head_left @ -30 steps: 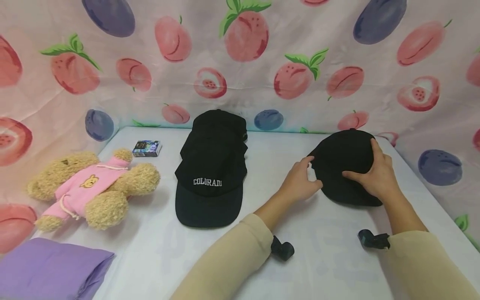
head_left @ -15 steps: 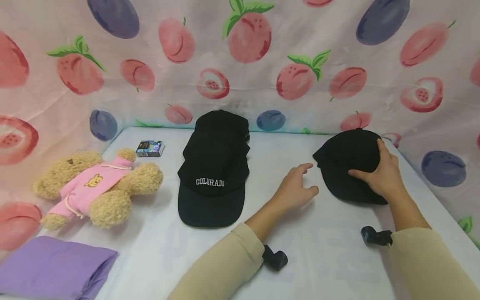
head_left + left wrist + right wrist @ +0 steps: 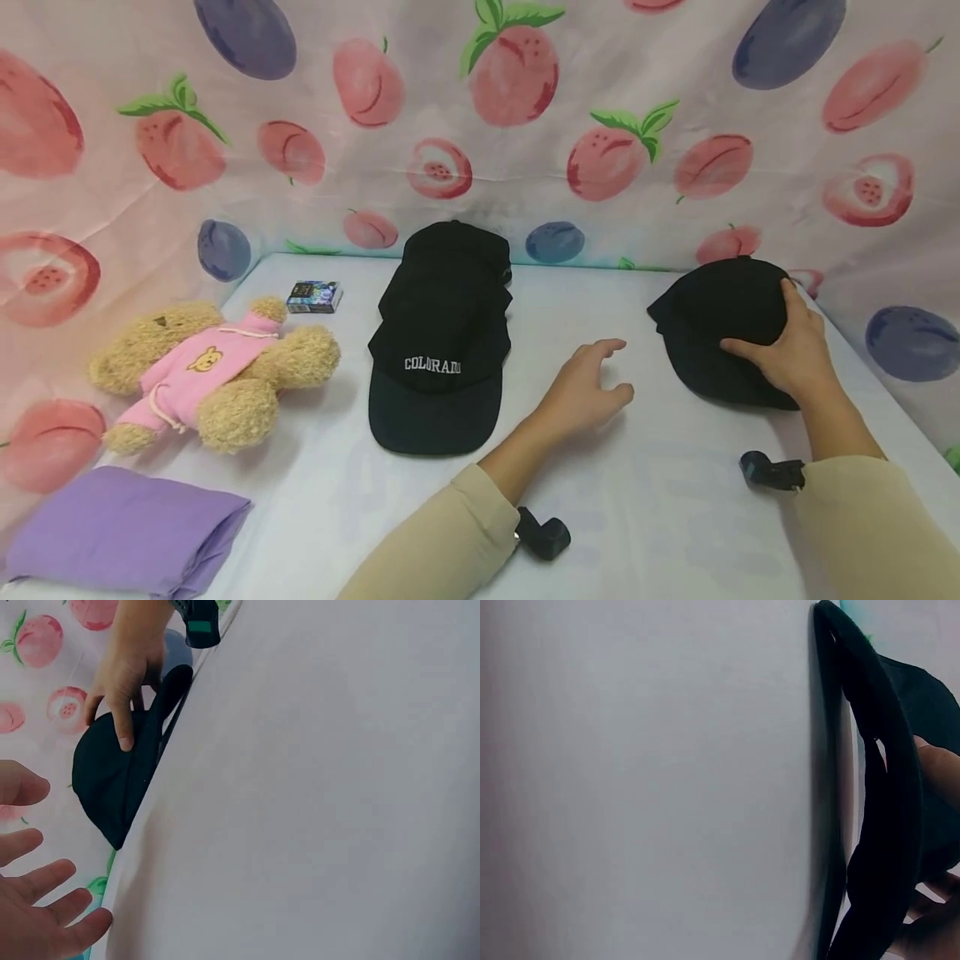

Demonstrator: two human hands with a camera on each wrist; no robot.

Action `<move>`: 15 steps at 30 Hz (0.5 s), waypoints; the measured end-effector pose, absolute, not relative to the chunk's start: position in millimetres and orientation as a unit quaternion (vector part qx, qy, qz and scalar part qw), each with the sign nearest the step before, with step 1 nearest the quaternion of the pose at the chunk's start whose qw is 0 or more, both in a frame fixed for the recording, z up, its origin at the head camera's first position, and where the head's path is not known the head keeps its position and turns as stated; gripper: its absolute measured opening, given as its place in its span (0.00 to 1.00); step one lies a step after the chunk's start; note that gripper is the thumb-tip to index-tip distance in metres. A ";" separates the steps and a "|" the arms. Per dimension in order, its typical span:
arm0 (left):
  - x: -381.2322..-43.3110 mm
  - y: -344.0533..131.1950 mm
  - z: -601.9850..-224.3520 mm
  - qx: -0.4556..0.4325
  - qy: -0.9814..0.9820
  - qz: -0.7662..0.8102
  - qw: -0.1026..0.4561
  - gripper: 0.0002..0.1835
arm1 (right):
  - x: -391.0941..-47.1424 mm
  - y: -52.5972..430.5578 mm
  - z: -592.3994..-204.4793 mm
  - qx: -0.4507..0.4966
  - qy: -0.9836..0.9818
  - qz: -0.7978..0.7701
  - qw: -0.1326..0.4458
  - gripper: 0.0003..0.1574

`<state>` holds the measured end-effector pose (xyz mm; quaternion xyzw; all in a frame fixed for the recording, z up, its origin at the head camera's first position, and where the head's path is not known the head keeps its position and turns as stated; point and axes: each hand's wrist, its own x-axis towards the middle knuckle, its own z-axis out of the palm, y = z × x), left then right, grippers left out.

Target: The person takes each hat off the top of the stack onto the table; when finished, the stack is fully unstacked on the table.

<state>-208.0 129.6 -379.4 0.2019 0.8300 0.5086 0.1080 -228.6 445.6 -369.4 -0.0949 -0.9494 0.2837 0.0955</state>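
Note:
A black cap (image 3: pixel 716 304) sits at the right of the table, its brim toward the near side. My right hand (image 3: pixel 798 354) grips its crown, thumb on the near side and fingers over the far right side. In the right wrist view the brim of the cap (image 3: pixel 896 825) hides part of that hand. My left hand (image 3: pixel 581 387) hovers left of the cap, fingers spread and holding nothing. Farther left lies an overlapping row of black caps (image 3: pixel 438 325); the front one bears white "COLORADO" lettering.
A teddy bear (image 3: pixel 217 375) in a pink outfit lies on the left of the white table (image 3: pixel 585 533). Behind it is a small dark box (image 3: pixel 313 297). Folded purple cloth (image 3: pixel 123 529) lies at the near left corner. A fruit-print curtain (image 3: pixel 525 167) hangs along the back.
My left hand has let go of the right-hand cap's left edge and drawn back to the left. My right hand has stayed on the cap. The head view has shifted slightly.

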 end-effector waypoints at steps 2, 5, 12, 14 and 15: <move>-205.8 126.9 -380.2 0.200 0.828 0.512 0.110 0.32 | -229.4 447.2 -369.5 -0.096 -0.950 0.281 0.097 0.75; -203.2 123.3 -380.5 0.200 0.825 0.518 0.109 0.32 | -230.6 448.5 -369.7 -0.095 -0.951 0.278 0.099 0.74; -198.8 113.4 -377.1 0.188 0.826 0.520 0.108 0.32 | -233.8 450.2 -371.8 -0.090 -0.951 0.278 0.101 0.73; -197.5 111.0 -376.6 0.185 0.827 0.520 0.109 0.32 | -234.6 451.7 -371.9 -0.088 -0.951 0.278 0.101 0.72; -196.9 110.0 -376.6 0.184 0.827 0.520 0.109 0.32 | -235.0 452.5 -371.8 -0.088 -0.951 0.278 0.101 0.72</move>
